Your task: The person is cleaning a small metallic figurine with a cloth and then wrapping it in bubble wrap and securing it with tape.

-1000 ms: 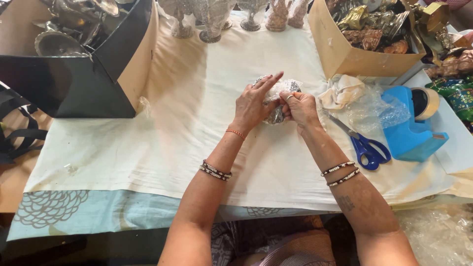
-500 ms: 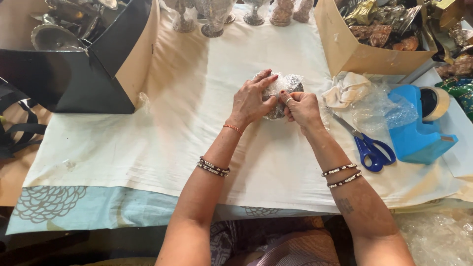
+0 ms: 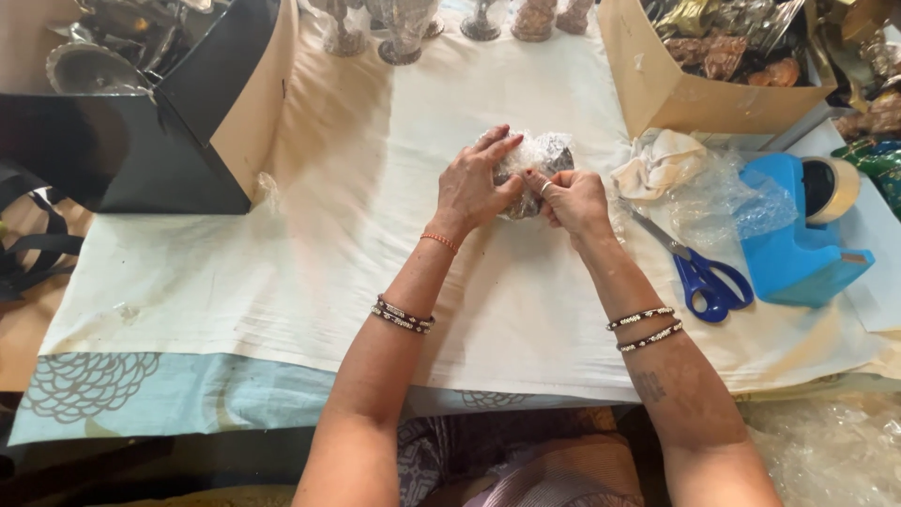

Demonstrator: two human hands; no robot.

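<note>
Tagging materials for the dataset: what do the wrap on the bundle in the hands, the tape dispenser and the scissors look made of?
Wrap on the bundle, held by the left hand and right hand: clear thin plastic film, glossy and crinkled; the contents are unclear. Tape dispenser: blue moulded plastic, smooth with a slight sheen. Scissors: grey metal blades, blue handles, likely plastic.

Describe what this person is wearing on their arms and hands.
Both forearms are bare, no sleeves. The left hand has a thin orange thread at the wrist and two dark beaded bangles up the forearm. The right hand wears a ring, with two matching beaded bangles and a faint mark on that forearm.
</note>
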